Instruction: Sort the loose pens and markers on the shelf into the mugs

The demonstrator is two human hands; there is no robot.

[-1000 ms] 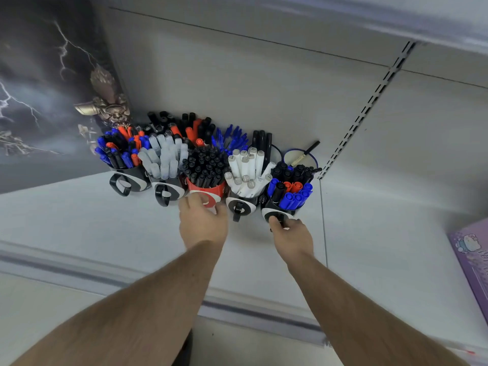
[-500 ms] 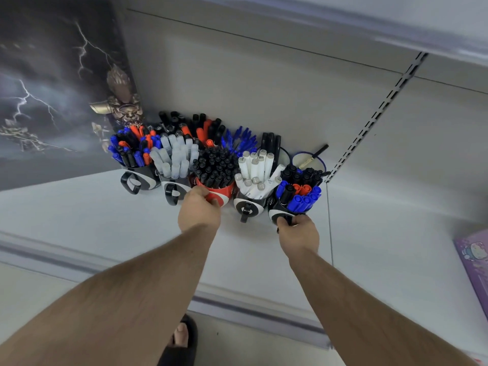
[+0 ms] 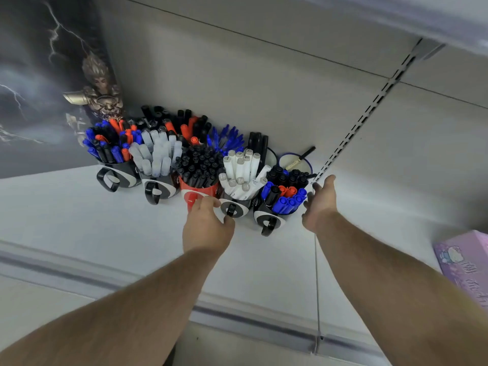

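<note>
A person reaches with both bare arms toward a row of mugs packed with pens and markers on a white shelf (image 3: 79, 223). The left hand (image 3: 207, 228) hovers at the front of the red mug (image 3: 196, 192) of black-capped pens, fingers loosely curled and holding nothing; whether they touch it cannot be told. The right hand (image 3: 318, 204) is spread open just beside the rightmost front mug (image 3: 266, 216), which holds blue, red and black markers. Between them a black-and-white mug (image 3: 235, 207) carries white markers with grey caps. Further left stand a mug of frosted clear-capped pens (image 3: 155, 157) and a mug of mixed blue, red and black pens (image 3: 111, 143). At the back, a blue-rimmed mug (image 3: 295, 161) holds a single pen. Print on the white markers is too small to read.
</note>
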